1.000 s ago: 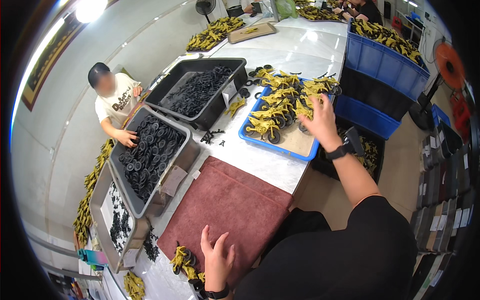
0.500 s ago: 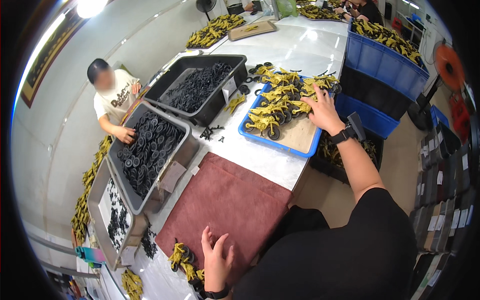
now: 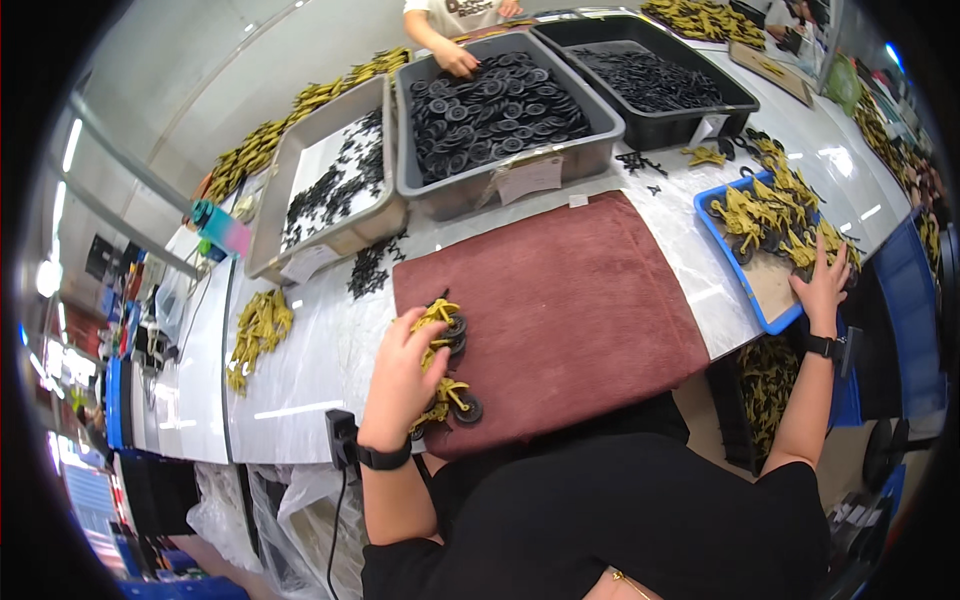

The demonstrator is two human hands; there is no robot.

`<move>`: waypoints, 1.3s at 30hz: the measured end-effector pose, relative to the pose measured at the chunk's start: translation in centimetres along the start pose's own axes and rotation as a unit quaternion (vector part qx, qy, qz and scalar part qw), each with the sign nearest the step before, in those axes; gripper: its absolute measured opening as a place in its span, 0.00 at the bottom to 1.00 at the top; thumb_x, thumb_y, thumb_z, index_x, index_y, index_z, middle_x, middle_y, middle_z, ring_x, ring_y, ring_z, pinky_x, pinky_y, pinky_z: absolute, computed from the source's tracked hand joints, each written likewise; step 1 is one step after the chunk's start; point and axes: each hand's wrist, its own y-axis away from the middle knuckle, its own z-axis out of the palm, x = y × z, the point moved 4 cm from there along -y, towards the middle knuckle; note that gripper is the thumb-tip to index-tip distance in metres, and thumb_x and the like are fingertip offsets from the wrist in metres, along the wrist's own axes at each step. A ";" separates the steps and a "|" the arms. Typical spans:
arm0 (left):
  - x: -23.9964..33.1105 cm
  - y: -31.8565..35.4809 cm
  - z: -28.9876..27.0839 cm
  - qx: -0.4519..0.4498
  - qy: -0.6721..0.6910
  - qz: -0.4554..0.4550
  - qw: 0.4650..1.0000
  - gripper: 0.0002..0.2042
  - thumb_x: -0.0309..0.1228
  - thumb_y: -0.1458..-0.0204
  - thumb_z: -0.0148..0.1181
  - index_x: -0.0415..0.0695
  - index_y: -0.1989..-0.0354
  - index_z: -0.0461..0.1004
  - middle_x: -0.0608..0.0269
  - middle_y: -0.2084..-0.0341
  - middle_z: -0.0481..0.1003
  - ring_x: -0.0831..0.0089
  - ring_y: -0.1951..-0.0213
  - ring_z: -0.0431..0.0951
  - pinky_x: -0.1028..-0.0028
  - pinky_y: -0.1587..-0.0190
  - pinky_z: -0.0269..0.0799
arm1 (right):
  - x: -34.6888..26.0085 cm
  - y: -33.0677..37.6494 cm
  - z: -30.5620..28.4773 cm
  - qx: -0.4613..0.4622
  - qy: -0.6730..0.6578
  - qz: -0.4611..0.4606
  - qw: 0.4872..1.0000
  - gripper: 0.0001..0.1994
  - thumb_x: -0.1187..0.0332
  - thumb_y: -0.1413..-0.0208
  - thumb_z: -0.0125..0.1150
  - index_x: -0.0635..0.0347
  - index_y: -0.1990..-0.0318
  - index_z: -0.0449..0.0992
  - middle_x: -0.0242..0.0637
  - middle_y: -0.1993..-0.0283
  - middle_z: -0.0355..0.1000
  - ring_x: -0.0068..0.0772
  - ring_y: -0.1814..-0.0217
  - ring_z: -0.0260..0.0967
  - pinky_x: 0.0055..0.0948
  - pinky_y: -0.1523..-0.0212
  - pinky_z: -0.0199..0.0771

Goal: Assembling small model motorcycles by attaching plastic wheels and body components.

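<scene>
At the left edge of the reddish-brown cloth pad (image 3: 560,310), my left hand (image 3: 395,370) curls its fingers and thumb round a yellow toy motorcycle (image 3: 438,312) with black wheels; the palm side is partly hidden. Another yellow toy motorcycle (image 3: 452,398) lies just below it on the pad. On the right, my right hand (image 3: 822,290) spreads its fingers over the near end of a cluster of yellow toy motorcycles (image 3: 765,215). They stand in a blue-rimmed tray (image 3: 740,285); its tan bottom shows at the near side.
Across the pad stand a grey bin of black wheels (image 3: 500,115), a dark bin of small black parts (image 3: 650,80) and a shallower grey bin (image 3: 385,215). Yellow parts (image 3: 262,325) lie at left. Opposite, a person's hand (image 3: 455,60) reaches into the wheels. A black plug (image 3: 342,438) sits at the table edge.
My view has swung left. My left hand has moved from beside the toy motorcycles onto one of them. My right hand stays over the tray's toys.
</scene>
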 end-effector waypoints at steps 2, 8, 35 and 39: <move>-1.5 0.4 -0.7 0.012 -0.058 -0.021 0.998 0.19 0.25 0.56 0.65 0.42 0.52 0.73 0.49 0.50 0.71 0.51 0.48 0.71 0.61 0.45 0.68 | -0.9 0.1 -0.3 -0.033 -0.010 0.006 0.999 0.51 0.60 0.62 0.75 0.22 0.30 0.49 0.41 0.23 0.31 0.66 0.26 0.34 0.82 0.45 0.50; -5.6 -0.7 0.7 -0.111 -0.006 -0.035 0.993 0.22 0.26 0.53 0.64 0.40 0.47 0.70 0.49 0.47 0.70 0.52 0.44 0.68 0.63 0.41 0.64 | -3.1 1.9 -3.1 -0.005 -0.044 0.011 0.999 0.48 0.57 0.61 0.75 0.26 0.31 0.53 0.47 0.24 0.35 0.67 0.26 0.36 0.77 0.41 0.51; -3.8 3.8 1.2 0.034 0.060 -0.218 0.973 0.28 0.36 0.52 0.64 0.30 0.47 0.65 0.40 0.65 0.74 0.46 0.61 0.76 0.57 0.59 0.72 | -39.8 27.8 -12.1 -0.363 -0.347 -0.517 0.694 0.26 0.50 0.51 0.66 0.67 0.59 0.72 0.50 0.59 0.72 0.51 0.57 0.72 0.41 0.55 0.73; -1.3 3.6 2.3 -0.056 -0.019 -0.269 0.961 0.40 0.39 0.57 0.69 0.33 0.39 0.54 0.34 0.62 0.72 0.40 0.57 0.74 0.55 0.56 0.73 | -40.2 28.0 -11.8 -0.372 -0.350 -0.508 0.693 0.24 0.55 0.52 0.67 0.68 0.61 0.69 0.51 0.61 0.70 0.53 0.58 0.72 0.42 0.56 0.73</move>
